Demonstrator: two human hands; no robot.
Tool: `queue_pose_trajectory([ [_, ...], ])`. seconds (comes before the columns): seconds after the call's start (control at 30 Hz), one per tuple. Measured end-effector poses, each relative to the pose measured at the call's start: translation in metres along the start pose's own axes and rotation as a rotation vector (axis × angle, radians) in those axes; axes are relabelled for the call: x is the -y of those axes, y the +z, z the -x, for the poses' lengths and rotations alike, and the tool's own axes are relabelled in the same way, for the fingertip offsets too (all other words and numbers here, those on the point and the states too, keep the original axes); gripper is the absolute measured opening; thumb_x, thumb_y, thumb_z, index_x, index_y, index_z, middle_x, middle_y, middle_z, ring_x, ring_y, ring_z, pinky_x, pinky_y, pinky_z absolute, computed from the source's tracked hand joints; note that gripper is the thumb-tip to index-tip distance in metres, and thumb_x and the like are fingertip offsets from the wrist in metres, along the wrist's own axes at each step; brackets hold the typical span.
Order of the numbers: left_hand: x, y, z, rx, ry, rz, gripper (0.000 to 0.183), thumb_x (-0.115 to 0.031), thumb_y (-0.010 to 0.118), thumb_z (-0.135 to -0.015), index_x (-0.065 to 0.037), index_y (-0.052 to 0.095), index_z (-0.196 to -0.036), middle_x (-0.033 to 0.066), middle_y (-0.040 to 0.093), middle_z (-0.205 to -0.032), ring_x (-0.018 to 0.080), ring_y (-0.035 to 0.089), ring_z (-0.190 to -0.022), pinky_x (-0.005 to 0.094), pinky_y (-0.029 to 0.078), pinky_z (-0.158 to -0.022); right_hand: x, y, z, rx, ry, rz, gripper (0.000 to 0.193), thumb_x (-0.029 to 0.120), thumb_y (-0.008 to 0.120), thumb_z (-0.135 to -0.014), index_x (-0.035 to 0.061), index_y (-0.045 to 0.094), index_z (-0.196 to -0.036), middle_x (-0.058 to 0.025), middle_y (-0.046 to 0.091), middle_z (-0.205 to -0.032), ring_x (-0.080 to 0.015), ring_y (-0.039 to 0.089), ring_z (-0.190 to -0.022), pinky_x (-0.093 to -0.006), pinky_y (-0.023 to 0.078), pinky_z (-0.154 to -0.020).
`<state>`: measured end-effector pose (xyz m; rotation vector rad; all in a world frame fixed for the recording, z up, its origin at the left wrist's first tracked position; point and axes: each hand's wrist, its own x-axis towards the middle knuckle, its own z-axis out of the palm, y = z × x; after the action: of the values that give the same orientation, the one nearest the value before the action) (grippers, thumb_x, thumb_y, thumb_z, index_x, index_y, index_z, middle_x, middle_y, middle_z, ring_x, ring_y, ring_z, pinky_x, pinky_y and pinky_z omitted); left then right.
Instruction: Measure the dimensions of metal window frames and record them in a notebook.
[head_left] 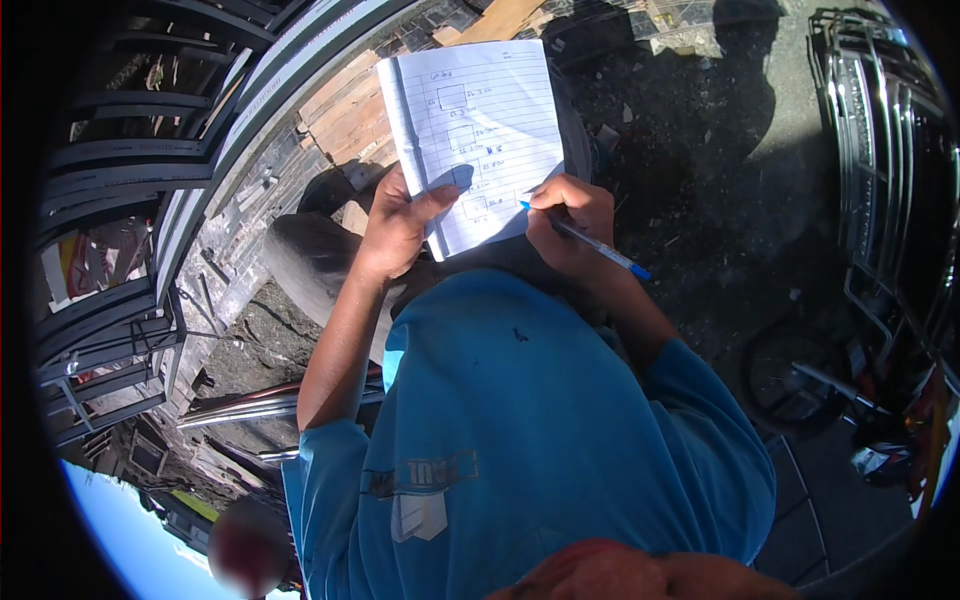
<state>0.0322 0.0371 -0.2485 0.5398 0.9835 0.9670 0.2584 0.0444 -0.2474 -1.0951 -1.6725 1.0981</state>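
Head view: left fingers (436,204) firm on handwritten notebook (480,130), right fingers (562,190) around pen (602,247).

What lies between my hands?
The head view shows the lower part of the notebook, plus the pen tip, between your left hand and right hand.

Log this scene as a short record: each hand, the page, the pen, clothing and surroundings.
Left hand: grips the lined notebook by its lower left edge, thumb over the page
Right hand: holds a ballpoint pen between its fingers
Page: hand-drawn boxes with handwritten notes, partly in shadow
Pen: blue at both ends, tip at the page's lower right; contact cannot be told
Clothing: blue T-shirt
Left side: grey metal frames, wooden planks
Right side: shiny metal bars
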Motion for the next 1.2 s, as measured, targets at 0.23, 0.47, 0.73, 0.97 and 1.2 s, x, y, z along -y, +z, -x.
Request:
queue_pose_trajectory([
  [0.23, 0.003, -0.006, 0.001, 0.016, 0.003, -0.008, 0.032, 0.003, 0.06, -0.087, 0.0, 0.056, -0.118, 0.0109, 0.066, -0.109, 0.017, 0.062, -0.1, 0.0324, 0.049, -0.09, 0.001, 0.003, -0.003, 0.005, 0.044, 0.025, 0.011, 0.001, 0.065, -0.077, 0.0016, 0.055, -0.078, -0.0091, 0.061, -0.07, -0.009, 0.055, -0.053, -0.0228, 0.041, -0.049],
  [0.47, 0.003, -0.006, 0.0, 0.01, 0.011, 0.005, 0.033, 0.004, 0.06, -0.086, 0.0, 0.056, -0.119, 0.011, 0.066, -0.11, 0.017, 0.062, -0.1, 0.0328, 0.049, -0.09, -0.002, -0.002, -0.005, 0.009, -0.008, 0.127, 0.01, 0.003, 0.065, -0.079, 0.0021, 0.056, -0.079, -0.0078, 0.061, -0.069, -0.0071, 0.055, -0.053, -0.0216, 0.04, -0.048],
  [0.73, 0.0, -0.006, -0.002, -0.014, -0.011, 0.035, 0.031, 0.004, 0.061, -0.086, -0.001, 0.058, -0.117, 0.0117, 0.066, -0.108, 0.0176, 0.063, -0.098, 0.0329, 0.05, -0.089, -0.005, -0.006, -0.004, -0.056, 0.021, 0.045, 0.01, -0.003, 0.064, -0.078, 0.0022, 0.056, -0.08, -0.0069, 0.062, -0.069, -0.0049, 0.054, -0.053, -0.0203, 0.04, -0.048],
  [0.97, 0.0, -0.006, -0.003, -0.02, -0.01, 0.023, 0.031, 0.005, 0.061, -0.086, -0.001, 0.058, -0.117, 0.0116, 0.066, -0.108, 0.0179, 0.063, -0.098, 0.0334, 0.051, -0.089, -0.01, -0.012, -0.002, 0.046, 0.047, 0.039, 0.012, -0.004, 0.064, -0.074, 0.0014, 0.056, -0.08, -0.0087, 0.062, -0.07, -0.008, 0.057, -0.054, -0.0211, 0.042, -0.049],
  [1.2, 0.004, -0.008, -0.002, -0.012, -0.006, 0.027, 0.032, 0.004, 0.06, -0.087, 0.0, 0.057, -0.118, 0.0113, 0.066, -0.11, 0.0177, 0.063, -0.1, 0.0337, 0.049, -0.09, -0.001, -0.004, -0.002, 0.008, -0.177, 0.105, 0.018, -0.006, 0.063, -0.07, 0.0029, 0.054, -0.083, -0.0086, 0.061, -0.069, -0.0147, 0.058, -0.053, -0.0248, 0.044, -0.049],
])
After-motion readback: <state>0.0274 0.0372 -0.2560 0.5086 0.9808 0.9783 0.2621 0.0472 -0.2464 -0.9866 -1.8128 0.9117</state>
